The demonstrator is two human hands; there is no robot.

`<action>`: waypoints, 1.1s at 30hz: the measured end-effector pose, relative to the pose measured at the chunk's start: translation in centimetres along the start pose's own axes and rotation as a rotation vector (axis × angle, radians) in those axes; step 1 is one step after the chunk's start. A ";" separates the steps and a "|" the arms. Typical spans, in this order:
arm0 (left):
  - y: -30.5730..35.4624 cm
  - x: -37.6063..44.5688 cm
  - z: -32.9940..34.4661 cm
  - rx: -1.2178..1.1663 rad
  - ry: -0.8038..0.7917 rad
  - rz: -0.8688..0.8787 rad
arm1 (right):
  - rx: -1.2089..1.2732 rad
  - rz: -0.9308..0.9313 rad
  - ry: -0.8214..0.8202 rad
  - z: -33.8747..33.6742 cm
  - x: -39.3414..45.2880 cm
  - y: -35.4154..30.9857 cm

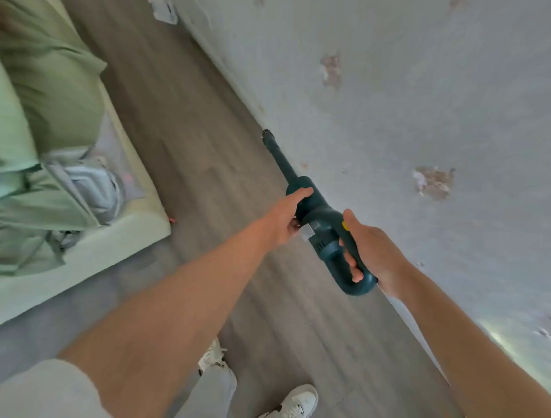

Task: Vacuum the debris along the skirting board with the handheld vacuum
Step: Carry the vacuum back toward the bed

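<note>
We're inside a home, a lived-in room by the look of it. Grey wood-look plank floor [190, 155] runs from six o'clock up to twelve. At nine o'clock sits a bed or sofa [98, 253] with pale green covers [50, 98] rumpled on top. From twelve round to four o'clock stands a pale painted wall [417, 89], patched with flaking spots [433, 182], meeting the floor along a skirting board [238, 89]. White trainers [298, 401] at six o'clock.

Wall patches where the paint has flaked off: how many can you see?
3. One upper patch above the vacuum nozzle, one larger patch right of it, and a faint one at the top edge. Blur may hide others.
</note>
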State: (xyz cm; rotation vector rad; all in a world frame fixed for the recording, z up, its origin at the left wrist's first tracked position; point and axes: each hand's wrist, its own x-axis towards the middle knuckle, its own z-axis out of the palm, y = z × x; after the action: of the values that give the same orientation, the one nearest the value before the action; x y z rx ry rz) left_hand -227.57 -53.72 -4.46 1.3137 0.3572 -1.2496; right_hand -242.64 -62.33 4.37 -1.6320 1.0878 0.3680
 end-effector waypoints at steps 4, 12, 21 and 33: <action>6.0 -1.7 -11.5 -0.102 0.054 0.114 | -0.106 -0.116 -0.035 9.1 1.6 -8.6; 16.2 -5.8 -32.7 -0.206 0.269 0.271 | -0.281 -0.358 -0.126 26.6 4.0 -22.2; 22.5 -6.5 -47.0 -0.272 0.449 0.286 | -0.335 -0.415 -0.314 39.2 8.0 -31.1; 27.5 -1.7 -58.0 -0.112 0.663 0.227 | -0.534 -0.310 -0.523 52.1 19.0 -34.4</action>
State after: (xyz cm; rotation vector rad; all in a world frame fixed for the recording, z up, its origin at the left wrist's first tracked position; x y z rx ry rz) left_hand -180.76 -9.75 -6.75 1.5984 0.7098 -0.5697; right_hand -190.34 -25.15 -7.33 -1.9742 0.3430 0.8730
